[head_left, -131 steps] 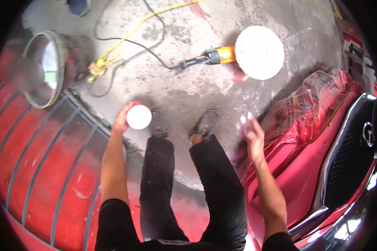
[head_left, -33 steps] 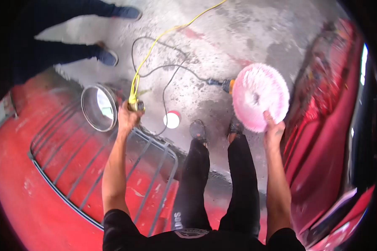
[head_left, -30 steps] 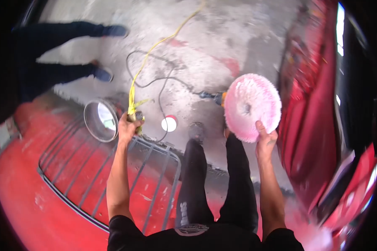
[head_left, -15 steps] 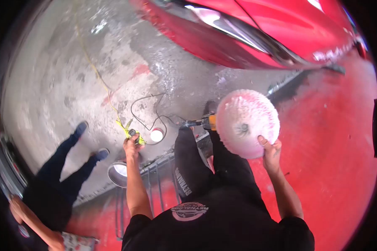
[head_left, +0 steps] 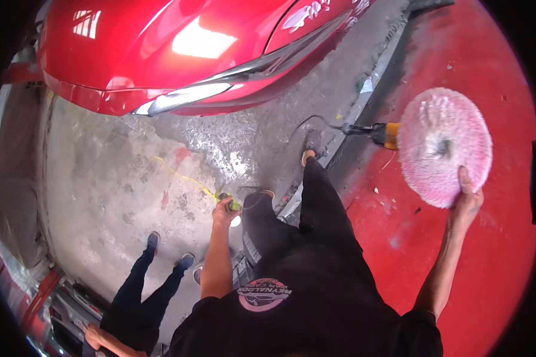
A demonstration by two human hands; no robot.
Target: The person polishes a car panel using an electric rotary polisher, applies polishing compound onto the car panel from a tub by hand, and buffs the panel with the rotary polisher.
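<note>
A yellow and black power polisher [head_left: 390, 135] with a round, fluffy pink-white pad [head_left: 445, 147] is held out on the right. My right hand [head_left: 466, 205] grips it at the pad's lower edge, thumb on the pad face and the other fingers hidden behind. A dark cord runs left from the tool. My left hand [head_left: 224, 212] is closed around the yellow cord's connector end [head_left: 231, 204], and the yellow cord [head_left: 184, 177] trails up and left over the concrete. Just below that hand a small part of a white round lid [head_left: 236, 221] shows.
A glossy red car [head_left: 161, 53] fills the upper left. Another person [head_left: 138, 300] stands at the lower left, near other car parts. A raised edge [head_left: 339, 146] divides grey concrete [head_left: 101, 196] from red floor [head_left: 488, 268]. A bucket rim [head_left: 197, 273] shows beside my left forearm.
My view has turned toward the red car. The white-lidded container was released earlier; my left hand now has the cord end. The polisher has been lifted and moved out to the right.
</note>
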